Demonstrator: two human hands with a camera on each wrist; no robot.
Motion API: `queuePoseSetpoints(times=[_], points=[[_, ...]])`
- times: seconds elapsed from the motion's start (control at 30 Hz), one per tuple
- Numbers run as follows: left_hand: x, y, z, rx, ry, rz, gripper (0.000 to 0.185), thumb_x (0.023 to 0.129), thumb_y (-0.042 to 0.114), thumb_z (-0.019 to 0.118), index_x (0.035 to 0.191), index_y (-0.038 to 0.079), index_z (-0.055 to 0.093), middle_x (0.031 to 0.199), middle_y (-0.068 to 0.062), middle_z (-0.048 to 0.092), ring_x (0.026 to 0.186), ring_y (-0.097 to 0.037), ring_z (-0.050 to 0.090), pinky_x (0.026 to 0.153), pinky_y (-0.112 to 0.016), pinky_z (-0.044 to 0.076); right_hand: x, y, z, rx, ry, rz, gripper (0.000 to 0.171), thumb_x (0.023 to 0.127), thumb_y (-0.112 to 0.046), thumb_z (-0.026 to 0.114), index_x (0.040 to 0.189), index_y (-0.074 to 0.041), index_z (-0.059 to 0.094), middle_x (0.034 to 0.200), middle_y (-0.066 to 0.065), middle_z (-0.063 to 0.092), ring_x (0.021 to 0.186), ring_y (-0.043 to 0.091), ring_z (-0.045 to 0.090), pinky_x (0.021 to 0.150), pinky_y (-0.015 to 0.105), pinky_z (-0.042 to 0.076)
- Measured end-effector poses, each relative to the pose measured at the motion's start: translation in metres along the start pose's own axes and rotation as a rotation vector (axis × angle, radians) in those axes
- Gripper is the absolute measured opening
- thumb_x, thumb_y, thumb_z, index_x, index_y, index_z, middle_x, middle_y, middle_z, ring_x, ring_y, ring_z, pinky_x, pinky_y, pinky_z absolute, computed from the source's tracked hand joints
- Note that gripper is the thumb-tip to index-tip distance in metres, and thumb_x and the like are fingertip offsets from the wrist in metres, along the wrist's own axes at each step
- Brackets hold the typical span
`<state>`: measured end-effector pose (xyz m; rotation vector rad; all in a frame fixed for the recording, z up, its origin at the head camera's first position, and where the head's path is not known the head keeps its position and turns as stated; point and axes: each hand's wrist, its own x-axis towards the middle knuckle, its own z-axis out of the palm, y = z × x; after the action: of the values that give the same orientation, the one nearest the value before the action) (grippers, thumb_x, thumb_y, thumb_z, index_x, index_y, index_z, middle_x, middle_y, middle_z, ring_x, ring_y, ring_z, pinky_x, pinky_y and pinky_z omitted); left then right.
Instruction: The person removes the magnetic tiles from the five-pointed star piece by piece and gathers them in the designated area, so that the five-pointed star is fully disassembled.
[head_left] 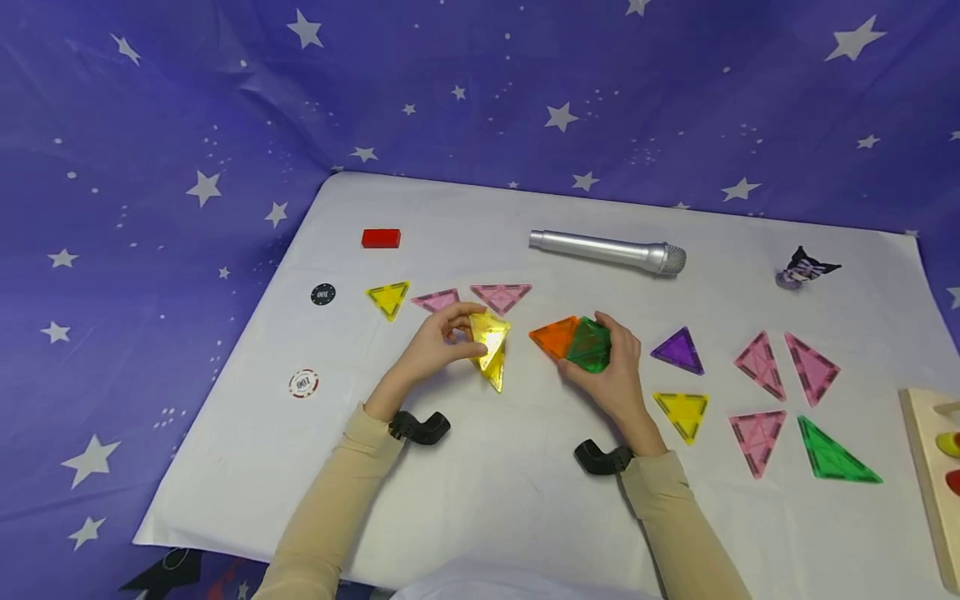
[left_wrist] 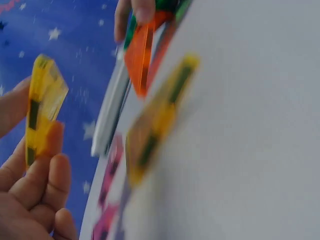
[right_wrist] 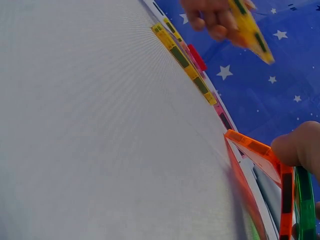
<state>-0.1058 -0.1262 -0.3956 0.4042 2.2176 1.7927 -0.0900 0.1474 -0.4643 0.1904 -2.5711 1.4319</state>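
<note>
Left hand (head_left: 438, 340) pinches a yellow triangle tile (head_left: 489, 336) lifted off the surface (head_left: 480, 500), well left of the orange-and-green tile cluster (head_left: 573, 342) grasped by the right hand (head_left: 611, 375).

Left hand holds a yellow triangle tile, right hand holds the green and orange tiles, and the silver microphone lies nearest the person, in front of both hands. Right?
Not quite. The left hand does hold a yellow triangle tile and the right hand the green and orange tiles, but the head view shows the silver microphone lying beyond the hands, toward the table's far edge.
</note>
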Motion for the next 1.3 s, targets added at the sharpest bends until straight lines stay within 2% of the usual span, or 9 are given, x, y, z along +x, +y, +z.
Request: queuePoseSetpoints(times=[0.07, 0.2, 0.33, 0.5, 0.73, 0.87, 1.0, 1.13, 1.3], points=[[-0.01, -0.007, -0.01, 0.02, 0.003, -0.007, 0.049, 0.077, -0.005, 0.067, 0.121, -0.009, 0.047, 0.106, -0.022, 0.054, 0.09, -0.029, 0.049, 0.071, -0.033, 0.037, 0.0, 0.0, 0.0, 0.001, 0.001, 0.002, 0.08, 0.065, -0.024, 0.079, 0.132, -0.006, 0.039, 0.13, 0.011, 0.042, 0.118, 0.032, 0.025, 0.088, 0.049, 0.024], [-0.025, -0.032, -0.028, 0.057, 0.046, -0.036, 0.045, 0.077, -0.006, 0.067, 0.117, -0.009, 0.047, 0.103, -0.023, 0.055, 0.088, -0.032, 0.049, 0.069, -0.032, 0.035, 0.0, 0.001, -0.001, 0.002, 0.001, -0.003, 0.08, 0.064, -0.023, 0.079, 0.132, -0.005, 0.039, 0.13, 0.012, 0.041, 0.117, 0.032, 0.025, 0.088, 0.049, 0.024], [-0.032, -0.051, -0.039, 0.186, 0.059, -0.062, 0.043, 0.076, -0.001, 0.07, 0.114, -0.003, 0.05, 0.099, -0.017, 0.054, 0.087, -0.03, 0.046, 0.075, -0.035, 0.035, 0.0, 0.001, 0.0, 0.007, 0.001, -0.008, 0.08, 0.064, -0.022, 0.079, 0.132, -0.004, 0.039, 0.13, 0.012, 0.042, 0.117, 0.032, 0.025, 0.088, 0.049, 0.024], [-0.037, -0.052, -0.042, 0.386, 0.045, -0.038, 0.038, 0.075, 0.007, 0.073, 0.109, 0.004, 0.055, 0.099, -0.009, 0.054, 0.088, -0.024, 0.044, 0.081, -0.039, 0.032, -0.001, 0.001, 0.0, 0.017, 0.003, -0.002, 0.079, 0.065, -0.023, 0.079, 0.132, -0.005, 0.039, 0.13, 0.012, 0.042, 0.117, 0.032, 0.024, 0.089, 0.048, 0.023], [-0.038, -0.049, -0.042, 0.511, 0.087, -0.03, 0.037, 0.073, 0.012, 0.076, 0.105, 0.008, 0.058, 0.112, -0.007, 0.048, 0.09, -0.023, 0.043, 0.08, -0.046, 0.021, 0.0, 0.0, 0.0, 0.02, 0.001, 0.0, 0.079, 0.065, -0.023, 0.079, 0.131, -0.005, 0.039, 0.13, 0.012, 0.042, 0.118, 0.032, 0.024, 0.089, 0.048, 0.024], [-0.034, -0.047, -0.044, 0.52, 0.116, -0.045, 0.042, 0.074, 0.015, 0.076, 0.111, 0.011, 0.058, 0.12, -0.009, 0.041, 0.093, -0.025, 0.042, 0.084, -0.05, 0.02, 0.0, 0.001, 0.0, 0.018, 0.002, -0.005, 0.079, 0.065, -0.022, 0.079, 0.131, -0.004, 0.039, 0.129, 0.012, 0.042, 0.118, 0.032, 0.024, 0.089, 0.049, 0.023], [-0.026, -0.042, -0.044, 0.508, 0.115, -0.02, 0.045, 0.075, 0.017, 0.074, 0.117, 0.014, 0.056, 0.118, -0.009, 0.044, 0.094, -0.028, 0.042, 0.084, -0.05, 0.021, 0.0, 0.001, 0.0, 0.021, 0.001, 0.002, 0.08, 0.065, -0.023, 0.079, 0.132, -0.005, 0.039, 0.13, 0.012, 0.042, 0.118, 0.032, 0.024, 0.089, 0.048, 0.023], [-0.012, -0.032, -0.033, 0.49, 0.039, 0.017, 0.05, 0.077, 0.019, 0.073, 0.123, 0.015, 0.053, 0.115, -0.01, 0.05, 0.097, -0.028, 0.044, 0.085, -0.05, 0.021, 0.0, 0.001, 0.0, 0.026, 0.0, 0.013, 0.08, 0.065, -0.024, 0.079, 0.132, -0.006, 0.039, 0.13, 0.012, 0.041, 0.118, 0.031, 0.024, 0.089, 0.047, 0.024], [0.018, -0.02, -0.003, 0.478, -0.11, 0.104, 0.054, 0.078, 0.02, 0.072, 0.127, 0.015, 0.05, 0.123, -0.005, 0.05, 0.105, -0.025, 0.047, 0.091, -0.046, 0.024, 0.0, 0.001, 0.0, 0.022, -0.005, 0.021, 0.08, 0.065, -0.023, 0.079, 0.132, -0.006, 0.038, 0.13, 0.013, 0.041, 0.117, 0.031, 0.024, 0.088, 0.048, 0.024]])
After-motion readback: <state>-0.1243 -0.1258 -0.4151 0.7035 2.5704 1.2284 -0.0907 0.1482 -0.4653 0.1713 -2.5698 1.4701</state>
